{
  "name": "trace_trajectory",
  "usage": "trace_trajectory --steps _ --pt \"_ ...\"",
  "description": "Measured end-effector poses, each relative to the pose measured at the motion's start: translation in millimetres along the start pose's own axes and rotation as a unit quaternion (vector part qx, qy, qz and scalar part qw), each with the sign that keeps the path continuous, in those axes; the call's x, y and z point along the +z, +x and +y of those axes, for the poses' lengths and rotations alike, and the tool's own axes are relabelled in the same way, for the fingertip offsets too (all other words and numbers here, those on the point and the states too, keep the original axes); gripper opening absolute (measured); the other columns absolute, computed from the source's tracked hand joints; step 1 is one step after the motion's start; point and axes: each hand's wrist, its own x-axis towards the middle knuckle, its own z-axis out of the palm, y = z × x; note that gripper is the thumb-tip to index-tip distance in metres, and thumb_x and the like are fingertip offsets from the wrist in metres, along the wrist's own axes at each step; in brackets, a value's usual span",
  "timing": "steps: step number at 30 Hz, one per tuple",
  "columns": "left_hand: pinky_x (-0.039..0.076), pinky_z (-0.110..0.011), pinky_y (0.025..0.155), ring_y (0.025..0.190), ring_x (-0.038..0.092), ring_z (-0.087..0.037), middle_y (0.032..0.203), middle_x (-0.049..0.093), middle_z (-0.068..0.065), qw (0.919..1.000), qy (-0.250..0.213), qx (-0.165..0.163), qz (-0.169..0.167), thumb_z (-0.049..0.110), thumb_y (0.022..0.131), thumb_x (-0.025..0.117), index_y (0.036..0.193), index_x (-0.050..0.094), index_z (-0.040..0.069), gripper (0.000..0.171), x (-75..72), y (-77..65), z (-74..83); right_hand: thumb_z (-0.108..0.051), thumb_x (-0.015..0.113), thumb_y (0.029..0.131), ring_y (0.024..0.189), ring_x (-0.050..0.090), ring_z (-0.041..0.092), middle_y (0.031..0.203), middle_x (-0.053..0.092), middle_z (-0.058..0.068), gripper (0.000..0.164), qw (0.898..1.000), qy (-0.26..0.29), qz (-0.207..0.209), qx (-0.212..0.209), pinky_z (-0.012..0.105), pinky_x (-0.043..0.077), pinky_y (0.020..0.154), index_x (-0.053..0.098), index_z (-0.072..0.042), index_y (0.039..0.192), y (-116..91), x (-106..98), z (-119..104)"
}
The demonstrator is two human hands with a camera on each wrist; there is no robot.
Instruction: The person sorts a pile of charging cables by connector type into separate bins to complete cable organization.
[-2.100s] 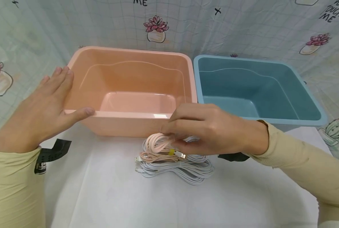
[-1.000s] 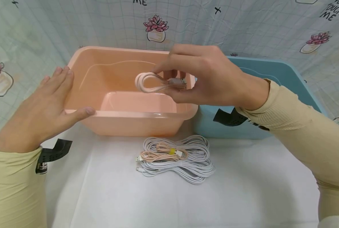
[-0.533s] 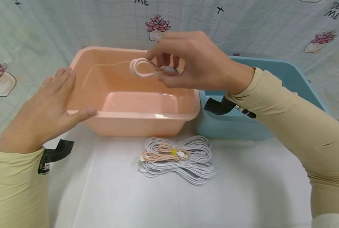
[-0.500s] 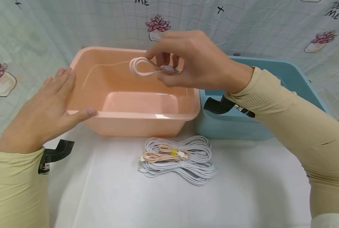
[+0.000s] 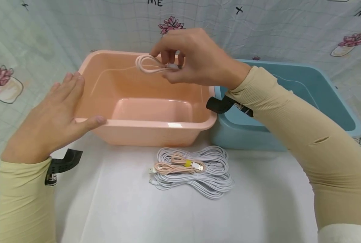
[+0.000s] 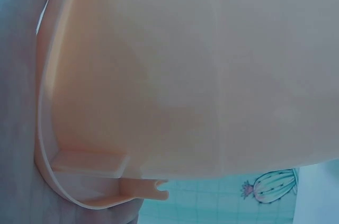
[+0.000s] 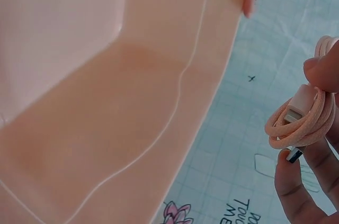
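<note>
- Right hand [image 5: 194, 57]: grip grasps a coiled pale-pink USB cable [image 7: 310, 131] near the far edge of a peach rectangular plastic bin [image 5: 147, 135].
- Left hand [image 5: 53, 116]: grip is released, fingers straight on that bin's left edge.
- A beige sleeve [image 5: 289, 118] partly blocks the blue rectangular plastic bin [image 5: 244, 139] beside it.
- White surface [image 5: 144, 216], by the peach bin's near-right corner: a peach cable [image 5: 172, 168] tops coiled white cables [image 5: 211, 189].

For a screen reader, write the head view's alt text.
The right hand holds a coiled pink cable near the far rim of a peach bin; the left hand rests on its edge. A blue bin stands alongside; a peach cable lies on white cables in front.
</note>
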Motion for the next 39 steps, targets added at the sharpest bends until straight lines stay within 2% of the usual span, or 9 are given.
trace_trajectory --steps 7,16,27,32,39 --pt "-0.005 -0.043 0.136 0.165 -0.005 -0.029 0.175 -0.003 -0.008 1.0000 0.004 0.000 0.003 0.063 0.096 0.058 0.166 0.001 0.007 0.106 0.1 -1.5 1.6 -0.014 0.072 0.090 0.090 0.058 0.015 0.096 0.067 0.008 0.028 1.000 -0.003 -0.002 0.002 0.027 0.053 0.076 0.074 -0.009 0.118 12 8 8" --pt "-0.004 -0.044 0.136 0.165 -0.005 -0.029 0.176 -0.001 -0.008 1.0000 -0.001 0.005 0.008 0.062 0.097 0.058 0.166 0.002 0.007 0.105 -0.2 -4.5 4.1 -0.014 0.071 0.093 0.093 0.058 0.014 0.100 0.067 0.005 0.029 0.998 -0.011 -0.047 0.047 0.024 0.049 0.084 0.074 -0.014 0.122 26 20 7" --pt "-0.002 -0.043 0.136 0.165 -0.002 -0.030 0.176 0.000 -0.008 0.9999 0.008 0.004 0.012 0.064 0.096 0.058 0.166 0.003 0.007 0.106 -1.6 -4.3 7.2 -0.010 0.068 0.092 0.091 0.058 0.015 0.099 0.067 0.004 0.030 0.995 0.018 -0.081 0.047 0.026 0.054 0.084 0.074 -0.013 0.121 28 31 15" --pt "-0.002 -0.044 0.136 0.165 -0.003 -0.030 0.176 0.000 -0.008 0.9999 0.010 0.002 0.009 0.065 0.095 0.058 0.166 0.003 0.006 0.107 -2.1 -4.0 7.8 -0.009 0.070 0.091 0.090 0.058 0.015 0.098 0.067 0.005 0.030 0.993 0.032 -0.098 0.052 0.025 0.052 0.083 0.073 -0.011 0.120 27 39 17" --pt "-0.002 -0.044 0.136 0.165 -0.002 -0.030 0.176 0.001 -0.010 0.9999 0.011 0.002 0.008 0.064 0.095 0.058 0.166 0.003 0.006 0.107 -4.8 -3.6 8.5 -0.005 0.066 0.090 0.088 0.058 0.016 0.096 0.067 0.006 0.029 0.993 0.039 -0.110 0.033 0.025 0.050 0.082 0.074 -0.009 0.118 26 45 20"
